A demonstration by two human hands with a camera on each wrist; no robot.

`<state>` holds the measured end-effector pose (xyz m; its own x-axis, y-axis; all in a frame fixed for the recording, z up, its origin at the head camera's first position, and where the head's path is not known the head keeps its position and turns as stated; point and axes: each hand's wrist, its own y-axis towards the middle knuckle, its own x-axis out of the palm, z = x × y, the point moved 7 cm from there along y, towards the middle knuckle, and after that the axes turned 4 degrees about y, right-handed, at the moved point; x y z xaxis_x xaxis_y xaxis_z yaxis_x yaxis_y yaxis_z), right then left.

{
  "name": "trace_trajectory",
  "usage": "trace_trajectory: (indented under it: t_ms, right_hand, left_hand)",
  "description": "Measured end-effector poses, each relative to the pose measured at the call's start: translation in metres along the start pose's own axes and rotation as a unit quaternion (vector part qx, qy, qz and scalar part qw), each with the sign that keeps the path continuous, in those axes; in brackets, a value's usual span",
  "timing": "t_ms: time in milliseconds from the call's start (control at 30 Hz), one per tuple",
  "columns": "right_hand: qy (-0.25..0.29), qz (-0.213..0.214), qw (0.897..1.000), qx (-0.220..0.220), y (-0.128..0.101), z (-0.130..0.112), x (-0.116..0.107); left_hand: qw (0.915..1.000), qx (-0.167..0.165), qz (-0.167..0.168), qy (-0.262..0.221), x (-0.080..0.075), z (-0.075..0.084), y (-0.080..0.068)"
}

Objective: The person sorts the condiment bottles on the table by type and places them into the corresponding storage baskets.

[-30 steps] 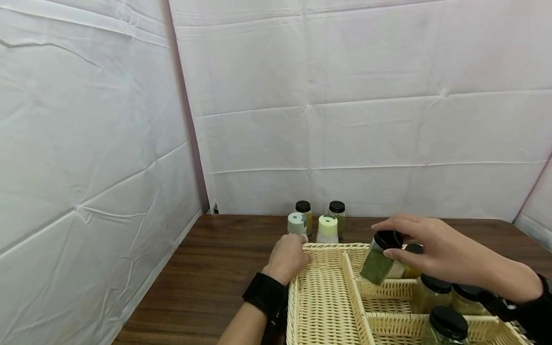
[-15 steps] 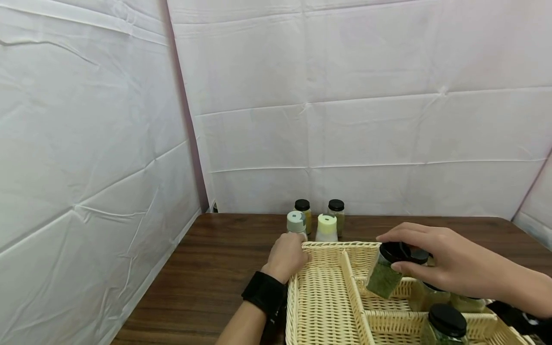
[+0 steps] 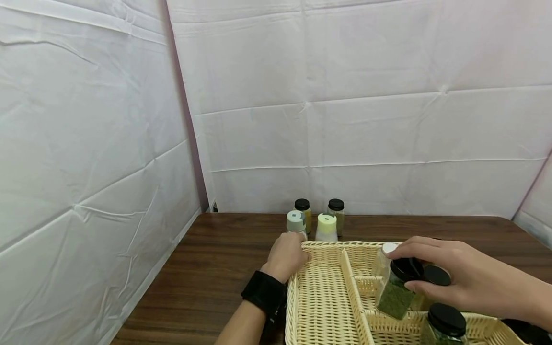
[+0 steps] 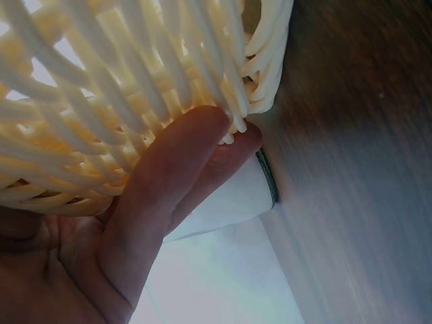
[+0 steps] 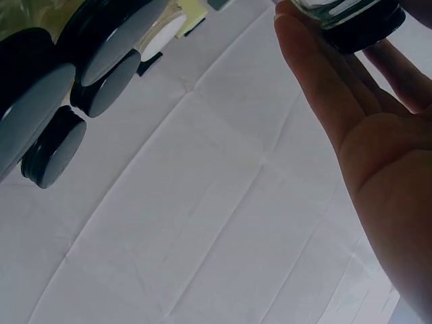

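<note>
We're shifting the green-filled, black-lidded clear glass jar (image 3: 394, 296) down and right since earlier; it's tilting over the cream woven basket (image 3: 325, 306), lower right of frame. Right hand (image 3: 454, 273) is pinching the jar's lid; left hand (image 3: 285, 258) is gripping the basket's upper-left corner.

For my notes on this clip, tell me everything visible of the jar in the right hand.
The jar looks like clear glass, with green contents filling much of its body and a black lid on top. It is tilted, lid toward the right of the head view. The right hand holds it near the top, thumb on one side. It appears over the divided part of the basket; whether its base touches anything is unclear.
</note>
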<state>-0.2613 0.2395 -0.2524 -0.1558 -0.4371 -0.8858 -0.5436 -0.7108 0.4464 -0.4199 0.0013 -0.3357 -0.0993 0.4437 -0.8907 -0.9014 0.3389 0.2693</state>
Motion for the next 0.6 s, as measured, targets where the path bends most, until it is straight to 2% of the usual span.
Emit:
trace_trajectory:
  t_ms: [333, 600]
  right_hand:
    - [0.022, 0.003, 1.000, 0.002, -0.012, 0.000, 0.000]
    - [-0.007, 0.011, 1.000, 0.015, -0.020, 0.002, 0.002]
  left_hand:
    - [1.0000, -0.003, -0.006, -0.006, -0.001, 0.000, 0.000]
    - [0.9999, -0.004, -0.009, -0.007, 0.000, 0.001, -0.002]
